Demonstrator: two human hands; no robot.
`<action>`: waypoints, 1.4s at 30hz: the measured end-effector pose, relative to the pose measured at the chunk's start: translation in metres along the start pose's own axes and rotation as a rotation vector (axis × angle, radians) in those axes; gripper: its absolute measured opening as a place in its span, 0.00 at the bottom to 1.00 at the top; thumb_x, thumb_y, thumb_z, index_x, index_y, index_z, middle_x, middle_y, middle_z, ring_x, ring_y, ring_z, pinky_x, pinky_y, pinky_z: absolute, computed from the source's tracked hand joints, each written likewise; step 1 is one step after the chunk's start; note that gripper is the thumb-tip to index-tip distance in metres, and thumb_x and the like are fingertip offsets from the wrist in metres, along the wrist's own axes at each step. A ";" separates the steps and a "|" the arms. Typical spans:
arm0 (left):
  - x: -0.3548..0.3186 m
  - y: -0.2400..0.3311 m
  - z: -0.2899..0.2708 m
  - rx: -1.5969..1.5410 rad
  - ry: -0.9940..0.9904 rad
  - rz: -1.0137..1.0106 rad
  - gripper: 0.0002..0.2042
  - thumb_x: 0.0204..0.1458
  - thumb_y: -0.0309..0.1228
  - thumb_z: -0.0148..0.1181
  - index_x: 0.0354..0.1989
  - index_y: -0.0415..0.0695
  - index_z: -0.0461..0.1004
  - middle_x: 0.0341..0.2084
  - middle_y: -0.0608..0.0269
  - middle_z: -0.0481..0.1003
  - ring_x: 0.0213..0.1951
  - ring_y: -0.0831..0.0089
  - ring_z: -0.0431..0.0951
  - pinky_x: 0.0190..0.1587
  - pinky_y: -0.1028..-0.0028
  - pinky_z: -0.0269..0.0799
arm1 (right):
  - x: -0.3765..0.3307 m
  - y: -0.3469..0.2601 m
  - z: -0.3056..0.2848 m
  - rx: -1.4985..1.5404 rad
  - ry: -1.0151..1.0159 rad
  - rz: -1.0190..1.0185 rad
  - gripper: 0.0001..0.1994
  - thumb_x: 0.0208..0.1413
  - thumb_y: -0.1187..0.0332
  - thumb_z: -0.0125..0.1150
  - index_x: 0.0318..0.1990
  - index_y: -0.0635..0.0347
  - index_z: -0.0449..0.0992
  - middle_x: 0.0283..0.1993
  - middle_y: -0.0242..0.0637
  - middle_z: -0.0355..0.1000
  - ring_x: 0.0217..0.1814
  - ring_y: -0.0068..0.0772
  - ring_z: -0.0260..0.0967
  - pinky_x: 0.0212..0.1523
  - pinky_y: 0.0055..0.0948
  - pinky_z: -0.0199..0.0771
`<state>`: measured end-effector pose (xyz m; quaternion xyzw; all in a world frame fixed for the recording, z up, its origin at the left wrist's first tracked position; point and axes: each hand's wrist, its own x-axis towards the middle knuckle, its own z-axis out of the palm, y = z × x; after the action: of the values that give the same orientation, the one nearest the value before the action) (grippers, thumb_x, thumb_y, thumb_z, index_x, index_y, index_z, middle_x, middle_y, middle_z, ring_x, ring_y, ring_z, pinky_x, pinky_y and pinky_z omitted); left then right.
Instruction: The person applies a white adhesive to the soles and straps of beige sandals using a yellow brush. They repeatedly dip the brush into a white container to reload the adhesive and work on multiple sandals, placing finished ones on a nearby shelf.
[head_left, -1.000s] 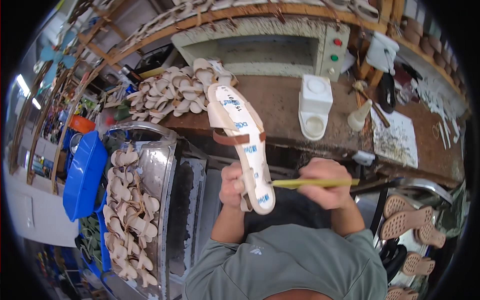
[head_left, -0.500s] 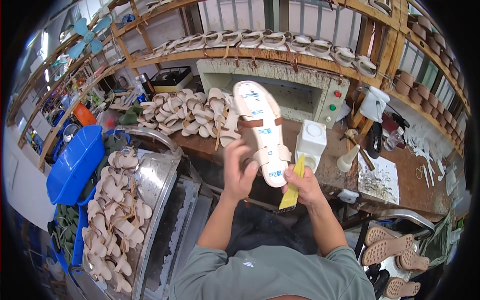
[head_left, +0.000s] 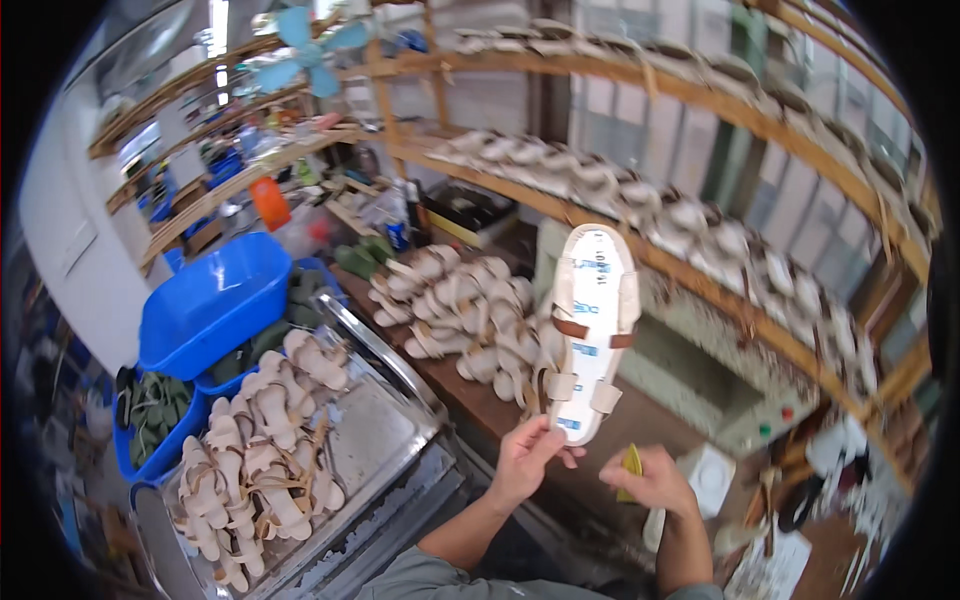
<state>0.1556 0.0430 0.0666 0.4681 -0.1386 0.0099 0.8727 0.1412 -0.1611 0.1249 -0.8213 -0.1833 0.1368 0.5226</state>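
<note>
My left hand [head_left: 525, 460] grips one end of a sandal upper [head_left: 588, 330] and holds it up, its white underside with blue printing facing me. Beige straps and a brown strap fold over that underside's edges. Closed around a flat yellow brush [head_left: 631, 468], my right hand [head_left: 660, 482] is apart from the upper, to its lower right. Most of the brush is hidden by the fingers.
Beige sandal uppers [head_left: 470, 320] are heaped on the bench behind; more [head_left: 250, 460] lie on a metal table [head_left: 375, 425] at left. Blue tubs [head_left: 215, 305] stand beyond it. A pale green machine [head_left: 700, 385] and a white container [head_left: 708, 478] are at right, below shelves of sandals.
My left hand has closed on the sandal upper's lower end. My right hand has let go of the upper and moved away with the brush. The view has swung left.
</note>
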 end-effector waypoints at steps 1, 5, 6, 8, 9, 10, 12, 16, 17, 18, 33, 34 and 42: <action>0.015 0.025 -0.006 -0.008 0.055 -0.014 0.10 0.58 0.29 0.48 0.41 0.35 0.69 0.31 0.57 0.75 0.29 0.75 0.75 0.32 0.76 0.72 | 0.011 -0.014 -0.010 -0.025 -0.043 0.011 0.07 0.52 0.69 0.60 0.27 0.64 0.75 0.21 0.30 0.72 0.23 0.19 0.67 0.24 0.21 0.68; 0.104 0.156 -0.042 -0.069 0.243 0.200 0.07 0.55 0.27 0.48 0.38 0.36 0.68 0.25 0.59 0.74 0.24 0.73 0.76 0.27 0.75 0.73 | 0.047 -0.033 -0.044 0.161 0.064 -0.017 0.09 0.52 0.67 0.60 0.28 0.65 0.75 0.20 0.30 0.71 0.22 0.18 0.68 0.24 0.19 0.67; 0.135 0.187 -0.060 -0.004 0.225 0.248 0.08 0.54 0.28 0.49 0.37 0.36 0.68 0.26 0.58 0.74 0.23 0.72 0.75 0.24 0.74 0.73 | 0.055 -0.036 -0.053 0.205 0.112 0.025 0.09 0.53 0.67 0.60 0.28 0.65 0.75 0.20 0.29 0.71 0.22 0.18 0.67 0.23 0.19 0.67; 0.203 0.257 -0.080 0.023 0.206 0.338 0.10 0.54 0.30 0.47 0.34 0.35 0.70 0.25 0.59 0.73 0.21 0.74 0.72 0.21 0.76 0.70 | 0.065 -0.044 -0.069 0.244 0.203 0.089 0.09 0.53 0.67 0.59 0.28 0.65 0.75 0.20 0.29 0.71 0.22 0.17 0.67 0.23 0.18 0.65; 0.244 0.289 -0.087 0.030 0.174 0.357 0.10 0.53 0.30 0.47 0.32 0.34 0.71 0.24 0.59 0.73 0.20 0.75 0.71 0.20 0.76 0.69 | 0.070 -0.047 -0.076 0.242 0.249 0.116 0.09 0.53 0.67 0.59 0.27 0.65 0.75 0.19 0.28 0.70 0.21 0.17 0.66 0.22 0.18 0.64; 0.282 0.317 -0.099 0.082 0.128 0.371 0.09 0.53 0.28 0.48 0.30 0.35 0.71 0.22 0.59 0.73 0.19 0.74 0.71 0.19 0.75 0.69 | 0.076 -0.058 -0.082 0.206 0.265 0.148 0.08 0.53 0.68 0.59 0.27 0.64 0.75 0.19 0.28 0.70 0.20 0.16 0.64 0.21 0.18 0.63; 0.358 0.368 -0.124 0.120 0.151 0.372 0.08 0.52 0.27 0.48 0.30 0.34 0.71 0.20 0.58 0.72 0.19 0.74 0.71 0.20 0.75 0.68 | 0.088 -0.078 -0.087 0.142 0.310 0.187 0.09 0.53 0.68 0.59 0.27 0.65 0.74 0.18 0.30 0.69 0.20 0.18 0.65 0.22 0.19 0.63; 0.502 0.426 -0.152 0.033 0.166 0.242 0.08 0.49 0.27 0.50 0.31 0.34 0.70 0.19 0.60 0.72 0.18 0.75 0.72 0.19 0.74 0.71 | 0.095 -0.087 -0.090 0.075 0.474 0.169 0.09 0.53 0.69 0.58 0.26 0.66 0.73 0.18 0.31 0.69 0.19 0.20 0.65 0.22 0.20 0.63; 0.536 0.428 -0.154 0.046 0.177 0.201 0.08 0.49 0.27 0.50 0.31 0.34 0.70 0.18 0.60 0.72 0.17 0.75 0.72 0.19 0.75 0.71 | 0.093 -0.090 -0.090 0.073 0.536 0.152 0.09 0.53 0.69 0.58 0.26 0.66 0.73 0.18 0.32 0.69 0.19 0.20 0.65 0.22 0.20 0.63; 0.566 0.428 -0.154 0.055 0.182 0.159 0.08 0.49 0.28 0.50 0.31 0.35 0.71 0.18 0.60 0.72 0.17 0.75 0.72 0.18 0.75 0.72 | 0.088 -0.098 -0.087 0.100 0.603 0.154 0.08 0.52 0.70 0.58 0.26 0.65 0.72 0.19 0.32 0.69 0.19 0.21 0.65 0.22 0.21 0.64; 0.643 0.404 -0.167 0.204 0.232 0.027 0.09 0.48 0.33 0.55 0.26 0.38 0.70 0.15 0.61 0.71 0.14 0.75 0.71 0.16 0.76 0.71 | 0.065 -0.134 -0.079 -0.100 0.824 0.236 0.09 0.53 0.68 0.58 0.25 0.62 0.70 0.19 0.30 0.67 0.20 0.21 0.61 0.22 0.23 0.62; 0.633 0.396 -0.154 0.259 0.300 0.124 0.11 0.49 0.36 0.56 0.27 0.39 0.70 0.16 0.60 0.71 0.14 0.75 0.71 0.16 0.76 0.70 | 0.050 -0.120 -0.078 -0.116 0.887 0.221 0.08 0.52 0.70 0.58 0.25 0.65 0.72 0.19 0.31 0.69 0.20 0.20 0.64 0.23 0.21 0.64; 0.413 0.289 -0.082 0.498 -0.338 0.055 0.12 0.54 0.32 0.51 0.41 0.37 0.72 0.23 0.66 0.71 0.23 0.81 0.69 0.24 0.84 0.61 | -0.018 -0.104 -0.116 -0.328 0.733 0.431 0.13 0.55 0.62 0.55 0.27 0.64 0.73 0.17 0.37 0.66 0.18 0.30 0.61 0.23 0.30 0.63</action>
<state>0.5288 0.2258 0.3626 0.6588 -0.2877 -0.0110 0.6950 0.1573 -0.2225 0.2684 -0.9068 0.1697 -0.0883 0.3756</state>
